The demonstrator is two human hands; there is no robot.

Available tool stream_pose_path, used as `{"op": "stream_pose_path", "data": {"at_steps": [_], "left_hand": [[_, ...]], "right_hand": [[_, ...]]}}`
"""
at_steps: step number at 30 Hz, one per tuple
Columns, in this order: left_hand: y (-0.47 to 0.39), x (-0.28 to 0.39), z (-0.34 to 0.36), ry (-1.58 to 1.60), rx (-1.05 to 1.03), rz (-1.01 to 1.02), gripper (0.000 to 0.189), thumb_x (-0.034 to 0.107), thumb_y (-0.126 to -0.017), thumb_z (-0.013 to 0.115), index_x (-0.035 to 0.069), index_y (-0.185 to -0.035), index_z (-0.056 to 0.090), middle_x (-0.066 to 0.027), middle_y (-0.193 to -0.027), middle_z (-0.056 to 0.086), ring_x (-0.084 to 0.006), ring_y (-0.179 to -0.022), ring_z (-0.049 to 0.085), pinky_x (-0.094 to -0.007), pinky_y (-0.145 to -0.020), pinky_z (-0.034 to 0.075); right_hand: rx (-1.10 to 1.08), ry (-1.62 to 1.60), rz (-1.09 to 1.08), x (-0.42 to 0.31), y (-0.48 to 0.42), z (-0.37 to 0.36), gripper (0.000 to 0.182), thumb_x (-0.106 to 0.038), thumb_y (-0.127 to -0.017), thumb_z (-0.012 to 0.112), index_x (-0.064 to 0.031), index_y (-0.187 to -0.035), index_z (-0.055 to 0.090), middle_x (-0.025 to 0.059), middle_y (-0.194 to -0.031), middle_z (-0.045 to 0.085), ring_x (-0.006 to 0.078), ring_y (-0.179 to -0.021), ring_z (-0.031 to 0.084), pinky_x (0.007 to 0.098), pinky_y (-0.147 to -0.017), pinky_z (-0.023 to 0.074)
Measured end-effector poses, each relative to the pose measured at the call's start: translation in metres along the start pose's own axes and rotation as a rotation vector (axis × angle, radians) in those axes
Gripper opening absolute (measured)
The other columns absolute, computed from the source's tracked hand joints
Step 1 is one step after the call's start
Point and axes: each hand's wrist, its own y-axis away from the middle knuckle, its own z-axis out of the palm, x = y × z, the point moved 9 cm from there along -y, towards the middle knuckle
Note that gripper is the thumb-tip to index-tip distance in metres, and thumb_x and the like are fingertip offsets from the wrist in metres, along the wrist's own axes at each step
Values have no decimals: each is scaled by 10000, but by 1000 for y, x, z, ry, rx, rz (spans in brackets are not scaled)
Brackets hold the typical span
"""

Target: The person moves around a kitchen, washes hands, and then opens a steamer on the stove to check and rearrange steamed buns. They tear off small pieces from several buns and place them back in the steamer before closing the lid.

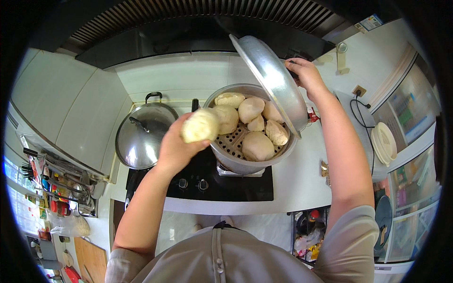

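A pale steamed bun (200,126), a little blurred, is in my left hand (177,145), above the left rim of a metal steamer pot (244,166). With my right hand (307,76) I grip the dark knob of the domed metal lid (270,67). That lid is tilted steeply on edge over the pot's right side and hides part of the inside. Several buns lie on the perforated steamer tray (230,143), among them a large round bun (257,146) at the front and a smaller piece (256,123) in the middle.
The pot stands on a black gas hob (226,187) with knobs at the front. Left of it is a lidded steel pan (145,141). The range hood (198,39) hangs close behind the raised lid. A utensil rack (78,191) and a wooden board (90,260) are at far left.
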Motion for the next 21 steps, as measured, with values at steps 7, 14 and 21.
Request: {"op": "stream_pose_path", "data": {"at_steps": [7,14,21], "left_hand": [[-20,35,84,-852,-143,330,708,259,-664,793,85,-1277,482,-74,-1316,495,-284,-1216,436,-360,-1004,385],[-37,7,111,-816,-229,323,765,187,-664,784,116,-1336,424,-55,-1369,437,-278,-1217,408,-379,-1006,383],[-35,9,100,-567,-151,298,753,162,-643,788,62,-1305,441,-128,-1284,504,-368,-1147,446,-399,-997,394]], "right_hand": [[-17,-100,36,4,7,0,183,-194,-859,606,-42,-950,651,-3,-753,595,79,-529,460,226,-486,377],[-95,7,39,0,18,9,214,-204,-873,622,-62,-1033,631,-24,-777,586,64,-561,460,215,-521,383],[-72,11,5,5,14,11,278,-203,-820,666,-19,-1026,634,35,-764,612,91,-538,478,243,-481,395]]}}
